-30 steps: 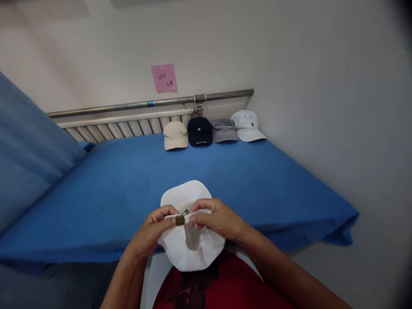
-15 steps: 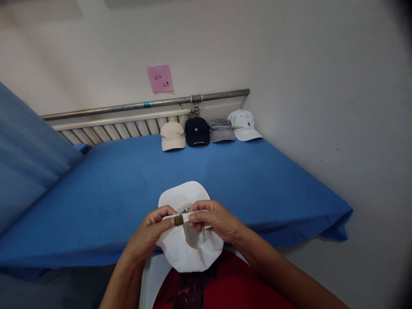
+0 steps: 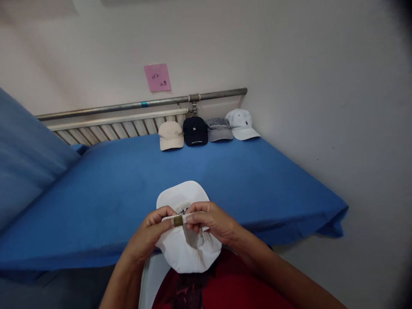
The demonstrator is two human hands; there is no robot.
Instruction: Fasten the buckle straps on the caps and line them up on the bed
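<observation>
Head camera view, looking down past a red garment [image 3: 247,281] on the person's body. Nearest is a white cap [image 3: 189,259], held just in front of the body at the near edge of the worktop. Its brim points away and its back opening faces the person, which brings the strap [image 3: 184,219] within easy reach of both hands.

The left hand [image 3: 149,229] has its grip pinched on the strap, thumb on top beside a brownish clasp [image 3: 178,221], fingers curled beneath. The right hand [image 3: 212,221] pinches the strap just across the clasp, thumb above and fingers folded under. Held from both sides like this, the clasp seems to be kept steady between the two thumbs. The fingers cover much of the strap, so I cannot tell whether its end is tucked in.

Beyond lies the worktop [image 3: 112,184], draped in blue cloth. Along its far edge, four caps stand close together in a row, brims toward the person so that every front shows: beige [image 3: 171,136], navy [image 3: 195,132], grey [image 3: 220,130] and a pale one [image 3: 240,124] with a small dark emblem. A blue curtain [image 3: 28,167] hangs at the picture's left. Behind the row are a radiator [image 3: 128,128], a metal pipe [image 3: 109,110] and, on the wall, a pink note [image 3: 157,78].
</observation>
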